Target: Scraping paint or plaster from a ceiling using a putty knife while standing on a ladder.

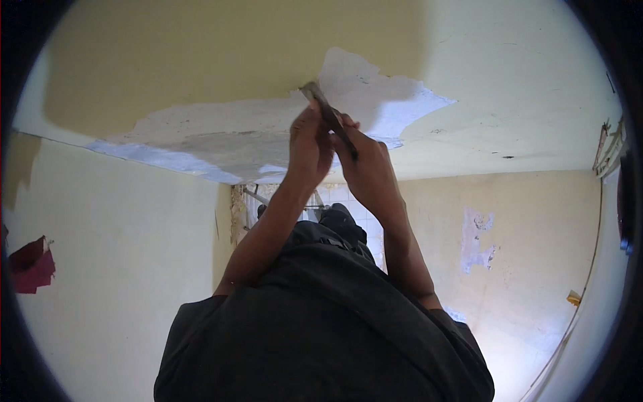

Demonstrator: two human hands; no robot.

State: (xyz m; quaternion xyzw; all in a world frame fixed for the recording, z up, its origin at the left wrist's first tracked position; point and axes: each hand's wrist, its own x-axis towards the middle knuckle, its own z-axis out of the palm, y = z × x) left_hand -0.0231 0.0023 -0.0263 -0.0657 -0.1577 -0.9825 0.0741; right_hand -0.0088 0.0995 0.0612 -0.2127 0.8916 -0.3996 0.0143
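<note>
A scraper [334,123] with a flat metal blade and a dark handle is held up against the wall [191,55] in front of me. Its blade end touches, or nearly touches, the ragged edge of the yellowish paint. Closed around the handle is my right hand [371,168]. My left hand [307,145] grips the tool nearer the blade, its fingers partly hidden. Around the blade spreads a bare, pale grey patch [351,85] where paint is gone.
Side walls stand left [125,226] and right [432,216]; the right one has a peeled patch [474,246]. A maroon piece [35,266] shows at far left. Below, light tiles [359,206] and a metal bar [256,195] appear near my dark footwear [341,216].
</note>
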